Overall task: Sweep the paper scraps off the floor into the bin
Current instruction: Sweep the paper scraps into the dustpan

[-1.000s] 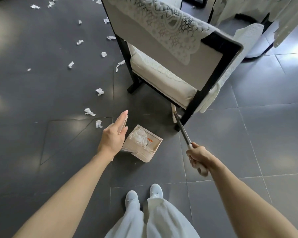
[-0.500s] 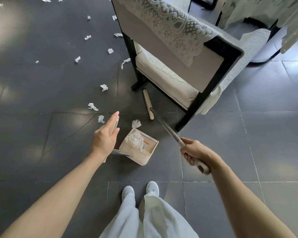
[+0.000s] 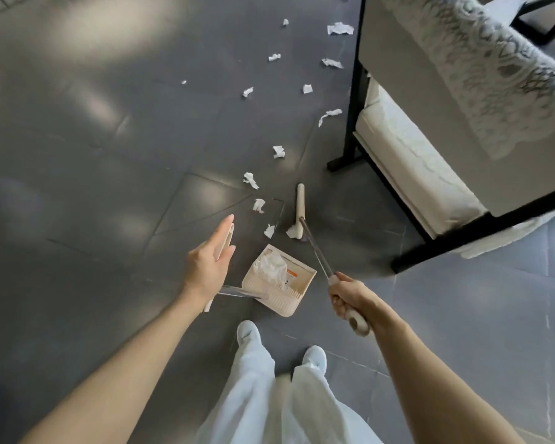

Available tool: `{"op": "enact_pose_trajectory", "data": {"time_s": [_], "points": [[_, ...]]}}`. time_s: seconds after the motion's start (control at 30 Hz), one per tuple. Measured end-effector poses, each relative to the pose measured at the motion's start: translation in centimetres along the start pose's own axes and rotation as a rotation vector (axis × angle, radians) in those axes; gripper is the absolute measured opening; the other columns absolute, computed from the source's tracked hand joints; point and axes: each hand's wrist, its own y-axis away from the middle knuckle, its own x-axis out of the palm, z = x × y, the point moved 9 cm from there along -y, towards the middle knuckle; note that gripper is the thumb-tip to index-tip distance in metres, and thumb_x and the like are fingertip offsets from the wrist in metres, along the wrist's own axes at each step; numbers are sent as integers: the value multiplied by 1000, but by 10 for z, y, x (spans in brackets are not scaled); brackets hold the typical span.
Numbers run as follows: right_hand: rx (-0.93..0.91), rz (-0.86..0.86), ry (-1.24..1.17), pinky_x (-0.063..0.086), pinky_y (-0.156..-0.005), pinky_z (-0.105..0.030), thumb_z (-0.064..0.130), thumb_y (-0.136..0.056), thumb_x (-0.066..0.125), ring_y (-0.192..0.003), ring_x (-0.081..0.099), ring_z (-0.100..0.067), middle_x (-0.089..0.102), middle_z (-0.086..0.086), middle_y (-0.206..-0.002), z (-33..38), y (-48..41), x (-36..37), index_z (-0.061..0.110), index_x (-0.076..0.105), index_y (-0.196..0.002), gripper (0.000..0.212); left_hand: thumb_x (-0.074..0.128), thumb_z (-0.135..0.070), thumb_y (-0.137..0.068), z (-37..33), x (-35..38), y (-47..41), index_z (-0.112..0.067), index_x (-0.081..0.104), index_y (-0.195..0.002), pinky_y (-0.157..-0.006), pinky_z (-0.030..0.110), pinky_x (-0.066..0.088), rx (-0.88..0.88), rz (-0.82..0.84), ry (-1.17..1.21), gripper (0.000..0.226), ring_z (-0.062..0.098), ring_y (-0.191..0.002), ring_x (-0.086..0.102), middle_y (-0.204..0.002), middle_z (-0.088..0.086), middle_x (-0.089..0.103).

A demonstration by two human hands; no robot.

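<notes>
A cream dustpan [image 3: 297, 283] sits on the dark tiled floor just ahead of my feet, with crumpled paper [image 3: 269, 267] inside it. My left hand [image 3: 207, 262] lies with straight fingers along the dustpan's upright handle [image 3: 228, 234]. My right hand [image 3: 346, 296] grips the broom handle [image 3: 318, 251]. The cream broom head [image 3: 300, 206] rests on the floor just beyond the dustpan's mouth, touching one paper scrap [image 3: 291, 232]. Two more scraps [image 3: 269, 231] [image 3: 259, 205] lie just left of it. Several other scraps [image 3: 278, 151] trail away across the floor.
A black-framed armchair [image 3: 353, 91] with a cream cushion and a lace cover stands to the right, its front leg close to the broom. My white shoes [image 3: 249, 333] and trousers stand behind the dustpan. Open floor stretches to the left.
The broom head has come out from under the armchair and swung left, up against the scraps in front of the dustpan. My view has turned left; the left hand keeps its place on the handle.
</notes>
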Motion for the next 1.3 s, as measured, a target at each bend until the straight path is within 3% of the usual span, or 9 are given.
{"op": "enact_pose_trajectory", "data": {"time_s": [0.23,0.3,0.37,0.47,0.67,0.8,0.93,1.17,1.3], "points": [[-68,-11,49,32,-34,-17,7,-95,36,-32,33,-12,40,-2,-45,51,-11,61,18,45,-102,16,55,7,-90,43,-58,-18,-12,43,-140,-84,-10,24,-114,-72,26,55,-17,-111,37,-125,-15,44],[-89,-32,63,32,-34,-17,6,-95,36,-31,32,-12,40,-2,-46,71,-15,66,15,47,-98,14,54,6,-91,56,-70,-26,-12,43,-141,-87,-9,24,-143,-70,40,54,-12,-116,38,-126,-15,43],[-113,-49,104,32,-34,-20,3,-93,36,-32,32,-13,40,-5,-51,92,-20,70,10,46,-88,13,53,2,-92,69,-79,-36,-17,44,-141,-94,1,33,-182,-67,48,53,7,-115,49,-129,-15,46],[-116,-76,167,35,-39,-24,4,-87,38,-37,37,-17,44,-8,-53,112,-33,70,6,47,-84,10,52,-8,-94,89,-85,-49,-31,42,-142,-96,34,46,-256,-47,5,54,33,-104,63,-135,-11,54],[-157,-84,301,38,-41,-25,5,-84,43,-40,43,-18,51,-9,-56,150,-50,55,4,53,-85,10,52,-8,-94,96,-76,-68,-36,41,-141,-87,47,52,-324,-44,68,56,39,-103,62,-123,11,64],[-174,-46,385,36,-38,-22,5,-87,46,-40,41,-16,50,-9,-56,172,-66,40,5,50,-80,8,49,-6,-95,90,-63,-79,-33,40,-142,-88,55,48,-372,-59,129,55,44,-110,55,-129,16,58],[-159,11,481,35,-37,-20,8,-90,44,-41,42,-15,51,-7,-56,183,-83,26,7,54,-81,13,50,-7,-95,76,-51,-88,-32,40,-143,-83,48,51,-397,-124,95,54,41,-105,58,-132,1,59],[-63,162,550,39,-41,-19,12,-93,47,-51,45,-15,52,-8,-65,160,-72,26,9,61,-99,15,50,-11,-97,69,-37,-99,-33,43,-141,-91,40,48,-427,-199,66,51,37,-107,59,-131,-5,60],[-16,217,577,44,-50,-23,23,-96,48,-50,48,-10,56,-4,-62,147,-43,27,6,64,-97,24,51,-10,-96,63,-40,-107,-28,44,-141,-91,21,40,-388,-242,32,49,25,-111,60,-133,-7,57]]}}
